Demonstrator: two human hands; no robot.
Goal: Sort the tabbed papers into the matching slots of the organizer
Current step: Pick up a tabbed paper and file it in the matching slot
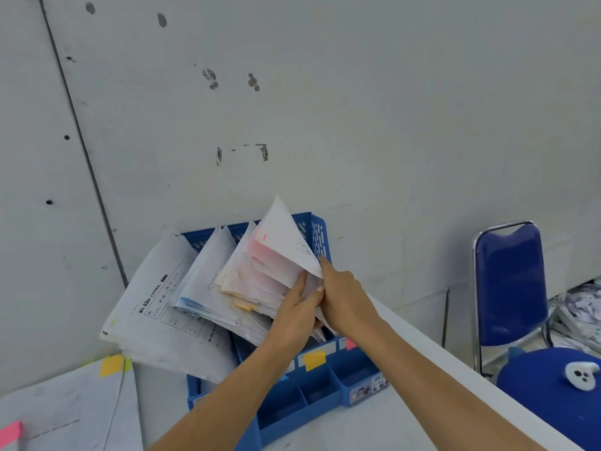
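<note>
Sheet (286,237): white, some handwriting near its right edge. It stands tilted at the right end of the organizer (344,379), with its top corner above the back wall.

Right hand (341,297): seen from the back, gripping the sheet at its lower right edge. The index finger lies up along that edge; the other fingertips are hidden behind the paper.

Left hand (292,317): fingers nearly straight, laid flat against the pink-tabbed bundle (260,278) just left of the sheet. The thumb reaches toward the right hand and touches or nearly touches it. No curl round anything is visible.

Organizer: blue plastic with a perforated back and right side, standing on the white table (422,359) against the grey wall (325,109). Its papers fan out and lean left:
- white printed bundle (156,307), far left, spilling over the organizer's edge
- blue-edged bundle (201,288), in the middle
- pink-tabbed bundle, to the right, with yellow and orange edges lower down

Front rail: yellow label (314,360) and, to its right, pink label (351,344). Below them are small open compartments, and there are stickers on the front lip.

Loose papers (65,411): flat on the table at lower left, well apart from both hands. They carry a yellow tab (111,365) on the upper edge and a pink tab (11,432) at the left edge.

Beyond the table edge on the right: blue chair (510,288) with a chrome frame, and a blue rounded object (536,385) with a small white device on it. Scattered papers lie on the floor behind
</note>
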